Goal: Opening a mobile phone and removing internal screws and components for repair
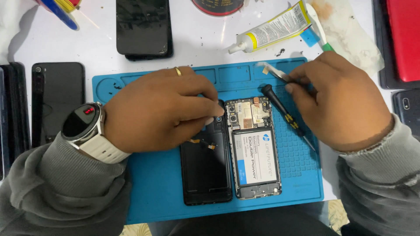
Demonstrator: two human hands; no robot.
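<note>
Blue repair mat [162,196] holds opened phone [256,148] and back cover [205,168]. Left hand [162,109] presses cover's top; right hand [345,100] pinches tweezers [280,75]. Risk: a slip could snag the cover's flex cable [203,143].

Bright, even overhead light; soft shadows; sharp focus; slight screen glare.

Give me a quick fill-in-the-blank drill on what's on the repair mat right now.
1. The opened phone lies on a ____ repair mat.
2. The left hand rests on the detached black ____.
3. The right hand holds metal ____ gripping a strip.
4. The black screwdriver lies ____ the right hand.

Missing words: blue; back cover; tweezers; under
</note>
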